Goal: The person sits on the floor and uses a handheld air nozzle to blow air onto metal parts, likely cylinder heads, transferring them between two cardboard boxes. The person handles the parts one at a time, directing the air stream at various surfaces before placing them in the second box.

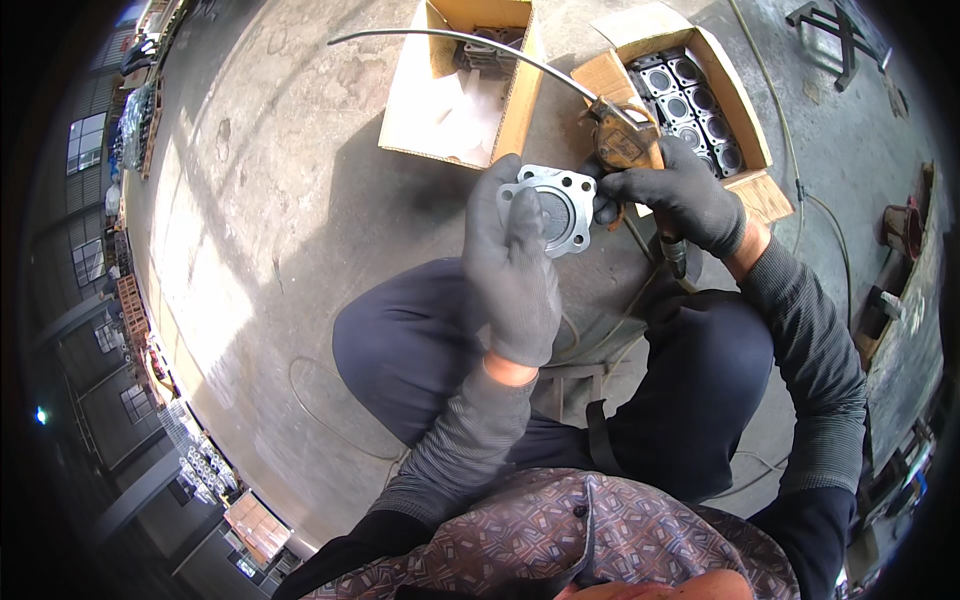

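Observation:
My gloved left hand (pixel 517 275) is closed on a square silvery metal flange plate (pixel 572 187) with a round recessed centre and corner holes. The thumb lies over its face. My gloved right hand (pixel 695 200) grips a worn orange-brown air blow gun (pixel 625 140), whose long thin curved nozzle (pixel 470 40) points away to the upper left. A hose fitting (pixel 675 258) hangs below the gun's handle. The plate is close to my right fingertips; whether they touch it I cannot tell.
An open carton (pixel 520 105) ahead holds several metal parts at its far end. To its right, another carton (pixel 738 95) holds rows of similar flange plates. A hose (pixel 775 85) runs along the floor at right, near a dark metal stand (pixel 843 45). A workbench edge (pixel 905 290) stands far right.

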Demonstrator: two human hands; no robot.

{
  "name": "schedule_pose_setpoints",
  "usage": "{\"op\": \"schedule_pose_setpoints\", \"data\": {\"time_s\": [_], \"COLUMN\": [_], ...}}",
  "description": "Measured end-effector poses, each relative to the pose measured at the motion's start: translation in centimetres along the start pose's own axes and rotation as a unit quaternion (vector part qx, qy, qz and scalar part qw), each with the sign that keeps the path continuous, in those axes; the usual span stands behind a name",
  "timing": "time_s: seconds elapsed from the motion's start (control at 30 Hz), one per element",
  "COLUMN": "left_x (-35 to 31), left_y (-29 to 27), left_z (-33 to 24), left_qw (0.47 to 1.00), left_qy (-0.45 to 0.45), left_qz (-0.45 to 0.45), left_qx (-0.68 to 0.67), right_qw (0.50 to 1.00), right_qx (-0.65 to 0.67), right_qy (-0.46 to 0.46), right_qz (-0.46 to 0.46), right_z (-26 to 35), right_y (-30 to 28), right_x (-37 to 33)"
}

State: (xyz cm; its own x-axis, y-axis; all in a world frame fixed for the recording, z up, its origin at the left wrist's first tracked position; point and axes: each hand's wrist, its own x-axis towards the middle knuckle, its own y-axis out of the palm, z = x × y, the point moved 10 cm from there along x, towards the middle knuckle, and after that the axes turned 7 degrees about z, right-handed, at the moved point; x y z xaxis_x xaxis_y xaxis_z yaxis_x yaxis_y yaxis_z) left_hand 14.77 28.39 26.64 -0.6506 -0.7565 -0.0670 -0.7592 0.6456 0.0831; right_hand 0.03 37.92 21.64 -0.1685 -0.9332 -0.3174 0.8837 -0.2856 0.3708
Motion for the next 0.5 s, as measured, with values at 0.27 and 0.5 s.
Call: {"op": "schedule_pose_setpoints", "data": {"time_s": [0.27,0.5], "left_x": [-0.3,-0.3], "left_y": [0.2,0.5], "left_z": [-0.9,-0.2], "left_qw": [0.987,0.993], "left_qy": [0.048,0.047], "left_qz": [0.004,-0.002], "left_qx": [0.153,0.109], "right_qw": [0.999,0.999], "right_qx": [-0.043,-0.032], "right_qy": [0.004,0.019], "right_qz": [-0.031,-0.029], "right_z": [-0.5,-1.2], "right_y": [-0.2,-0.3], "right_x": [0.2,0.6]}}
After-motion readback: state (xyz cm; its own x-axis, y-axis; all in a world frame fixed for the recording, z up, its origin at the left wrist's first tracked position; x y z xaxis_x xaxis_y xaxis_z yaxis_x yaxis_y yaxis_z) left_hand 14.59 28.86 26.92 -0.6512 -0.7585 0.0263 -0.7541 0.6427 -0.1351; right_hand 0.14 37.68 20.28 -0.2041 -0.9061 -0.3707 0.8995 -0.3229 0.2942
